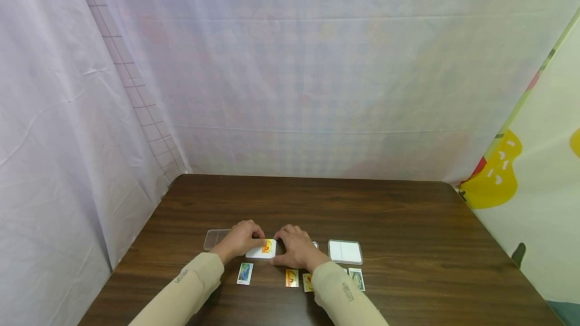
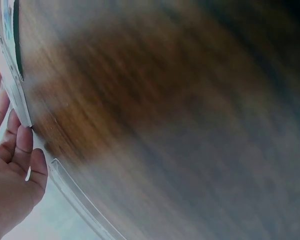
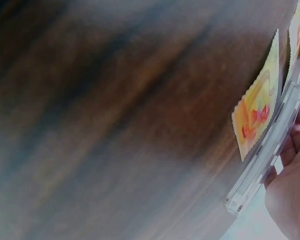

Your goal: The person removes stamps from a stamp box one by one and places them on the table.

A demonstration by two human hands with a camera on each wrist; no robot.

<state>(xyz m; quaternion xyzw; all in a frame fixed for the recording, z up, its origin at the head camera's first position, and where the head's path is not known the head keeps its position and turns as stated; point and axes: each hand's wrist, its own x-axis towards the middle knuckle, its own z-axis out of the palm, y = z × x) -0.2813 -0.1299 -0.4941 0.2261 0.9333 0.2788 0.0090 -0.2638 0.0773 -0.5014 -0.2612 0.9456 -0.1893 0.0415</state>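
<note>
In the head view, a flat clear plastic case with a white insert (image 1: 255, 253) lies between the hands. An orange and yellow stamp (image 1: 268, 248) is on its right half. My left hand (image 1: 242, 238) reaches over the case from the left, thumb and index finger pinching at the stamp's upper left corner. Its other fingertips (image 2: 25, 137) are right at the case's end in the left wrist view. My right hand (image 1: 296, 246) holds the case's right end, index finger at the far edge and thumb at the near edge. The palm hides part of another clear case (image 3: 262, 160).
A clear lid (image 1: 215, 238) lies left of the hands, a white-backed case (image 1: 345, 251) to the right. Nearer the person are a blue-green stamp (image 1: 244, 273), yellow stamps (image 1: 292, 278) and a green stamp (image 1: 357, 279), on a dark wooden table (image 1: 317, 205).
</note>
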